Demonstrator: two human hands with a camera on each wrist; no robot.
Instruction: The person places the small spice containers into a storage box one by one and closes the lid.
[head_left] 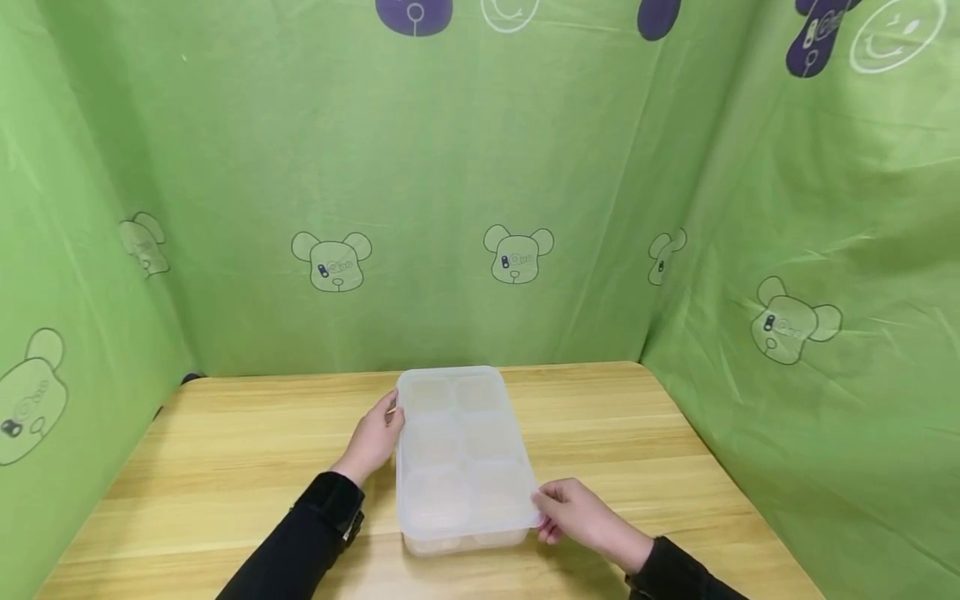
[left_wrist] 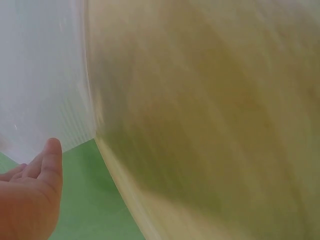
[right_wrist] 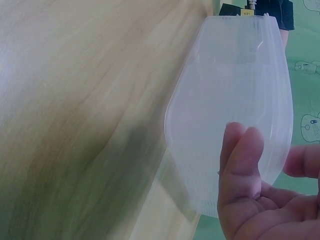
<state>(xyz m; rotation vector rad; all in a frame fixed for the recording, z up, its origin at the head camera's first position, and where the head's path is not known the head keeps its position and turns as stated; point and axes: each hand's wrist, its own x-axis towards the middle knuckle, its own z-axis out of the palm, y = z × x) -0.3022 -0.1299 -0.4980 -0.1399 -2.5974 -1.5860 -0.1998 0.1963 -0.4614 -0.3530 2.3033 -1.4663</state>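
Observation:
A translucent plastic container [head_left: 467, 543] with six compartments stands lengthwise on the wooden table, its frosted lid [head_left: 457, 454] on top. Through the lid the compartments show only as pale, blurred shapes. My left hand [head_left: 377, 437] is at the far part of the container's left side, and in the left wrist view its fingers [left_wrist: 51, 160] extend fairly straight along the wall. At the near right corner my right hand [head_left: 577, 515] pinches the lid's rim, thumb at the lid edge and curled fingers [right_wrist: 245, 152] against the side below.
The light wooden table [head_left: 630, 433] reaches out on both sides of the container. Green cloth [head_left: 450, 167] printed with bear heads hangs behind the table and along its left and right sides.

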